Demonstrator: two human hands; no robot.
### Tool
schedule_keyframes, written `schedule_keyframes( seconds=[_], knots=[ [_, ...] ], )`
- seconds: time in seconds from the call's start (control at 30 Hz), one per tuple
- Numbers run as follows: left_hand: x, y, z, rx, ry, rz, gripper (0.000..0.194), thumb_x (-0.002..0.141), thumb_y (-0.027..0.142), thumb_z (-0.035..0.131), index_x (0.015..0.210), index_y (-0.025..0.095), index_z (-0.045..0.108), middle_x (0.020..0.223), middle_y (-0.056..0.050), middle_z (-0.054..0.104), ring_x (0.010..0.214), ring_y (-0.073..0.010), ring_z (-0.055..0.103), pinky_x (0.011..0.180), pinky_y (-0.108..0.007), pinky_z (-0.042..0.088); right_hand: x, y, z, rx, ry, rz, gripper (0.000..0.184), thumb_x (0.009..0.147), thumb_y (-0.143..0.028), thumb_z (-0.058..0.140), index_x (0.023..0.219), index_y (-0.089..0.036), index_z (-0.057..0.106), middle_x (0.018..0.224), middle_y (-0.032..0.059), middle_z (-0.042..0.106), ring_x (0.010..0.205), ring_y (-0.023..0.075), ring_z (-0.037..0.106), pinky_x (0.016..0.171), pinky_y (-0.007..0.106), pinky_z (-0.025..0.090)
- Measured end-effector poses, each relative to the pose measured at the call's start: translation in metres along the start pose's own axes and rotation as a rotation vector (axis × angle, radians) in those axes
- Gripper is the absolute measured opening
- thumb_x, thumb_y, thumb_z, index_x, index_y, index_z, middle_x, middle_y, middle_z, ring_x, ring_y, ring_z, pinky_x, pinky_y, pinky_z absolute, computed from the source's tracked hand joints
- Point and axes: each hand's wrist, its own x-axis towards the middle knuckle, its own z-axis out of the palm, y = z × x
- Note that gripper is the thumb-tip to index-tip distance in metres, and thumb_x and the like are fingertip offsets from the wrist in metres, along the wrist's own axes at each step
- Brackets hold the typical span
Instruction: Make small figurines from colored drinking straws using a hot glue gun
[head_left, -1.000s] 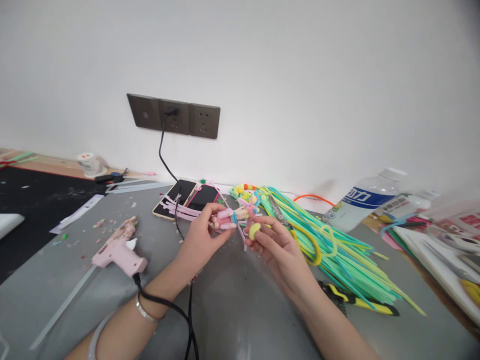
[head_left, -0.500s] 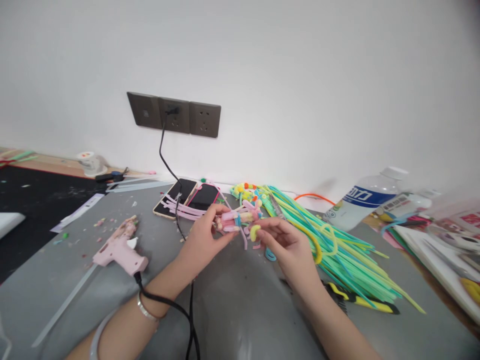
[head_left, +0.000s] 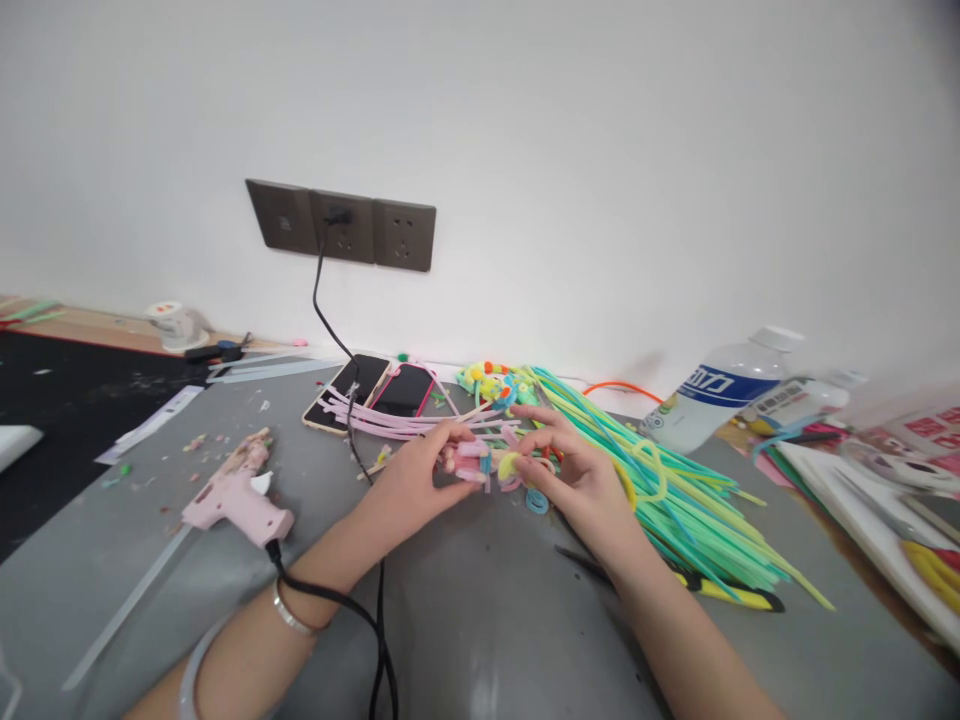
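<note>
Left hand [head_left: 412, 485] angled inward, thumb and fingers pinching the pink figure [head_left: 471, 462] mid-view above the table [head_left: 465, 640]; right hand [head_left: 581, 478] faced it, pinching a yellow piece [head_left: 508, 466], upper fingers spread! Far left, a white cup [head_left: 177, 328], contents hidden; right, a clear bottle [head_left: 712, 390], fill unclear. Since half a second earlier, right fingertips had stretched over the figure's right end.

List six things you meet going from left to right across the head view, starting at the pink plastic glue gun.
Pink plastic glue gun, left hand, pink-and-blue craft piece, small curved yellow piece, right hand, clear plastic bottle with a blue label.
</note>
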Motion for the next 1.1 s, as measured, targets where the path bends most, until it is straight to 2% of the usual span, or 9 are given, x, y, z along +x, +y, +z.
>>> schedule_keyframes(
  seconds=[0.13,0.27,0.37,0.43,0.6,0.77,1.1],
  knots=[
    [-0.001,0.0015,-0.0011,-0.011,-0.018,-0.003,0.038,0.078,0.022,0.072,0.113,0.024,0.055,0.097,-0.001,0.068,0.084,-0.019,0.062,0.076,-0.029,0.047,0.0002,0.0018,-0.0011,0.077,-0.074,0.082,0.016,0.085,-0.037,0.072,0.074,-0.026,0.071,0.111,0.0099,0.07,0.137,0.031,0.043,0.09,0.04,0.05],
    [-0.0007,0.0015,-0.0011,-0.027,-0.038,0.021,0.039,0.078,0.02,0.073,0.112,0.023,0.055,0.097,0.0,0.068,0.085,-0.0194,0.064,0.077,-0.03,0.048,0.0006,0.0019,-0.0012,0.125,-0.083,0.137,0.013,0.083,-0.035,0.074,0.074,-0.026,0.073,0.103,0.0088,0.073,0.129,0.0313,0.052,0.095,0.043,0.046],
    [-0.0004,0.001,-0.001,-0.041,-0.057,0.036,0.038,0.079,0.021,0.073,0.112,0.023,0.055,0.097,0.0,0.068,0.086,-0.0197,0.064,0.077,-0.03,0.048,0.0006,0.0011,-0.0004,0.138,-0.075,0.19,0.014,0.08,-0.037,0.076,0.073,-0.025,0.074,0.115,0.0097,0.071,0.117,0.0315,0.06,0.084,0.041,0.051],
    [-0.0005,0.0012,-0.0015,-0.047,-0.066,0.034,0.037,0.079,0.021,0.073,0.111,0.023,0.056,0.097,-0.001,0.068,0.086,-0.0197,0.064,0.076,-0.03,0.048,0.0006,0.0017,0.0005,0.137,-0.064,0.206,0.016,0.078,-0.04,0.077,0.073,-0.024,0.075,0.125,0.0102,0.067,0.116,0.0317,0.06,0.078,0.038,0.052],
    [-0.0005,0.0017,-0.0026,-0.04,-0.073,0.032,0.037,0.079,0.021,0.072,0.112,0.023,0.056,0.1,-0.002,0.068,0.085,-0.0197,0.063,0.075,-0.03,0.047,0.0007,0.0074,0.0017,0.118,-0.059,0.176,0.018,0.076,-0.042,0.079,0.072,-0.025,0.077,0.117,0.0101,0.071,0.131,0.0328,0.052,0.092,0.042,0.048],
    [-0.0005,0.0014,-0.0016,-0.043,-0.077,0.03,0.036,0.079,0.021,0.072,0.112,0.023,0.057,0.102,-0.002,0.069,0.086,-0.0197,0.063,0.076,-0.03,0.047,-0.0003,0.0084,0.0008,0.118,-0.075,0.199,0.016,0.077,-0.041,0.08,0.074,-0.026,0.079,0.122,0.0094,0.069,0.133,0.0327,0.05,0.099,0.044,0.046],
    [0.0,0.0022,-0.0028,-0.056,-0.08,0.042,0.035,0.079,0.021,0.072,0.111,0.023,0.058,0.107,-0.003,0.07,0.09,-0.0207,0.065,0.08,-0.032,0.049,-0.0012,0.0086,0.0026,0.117,-0.067,0.237,0.014,0.077,-0.038,0.079,0.075,-0.024,0.08,0.132,0.0101,0.063,0.126,0.0325,0.055,0.076,0.035,0.054]
  ],
)
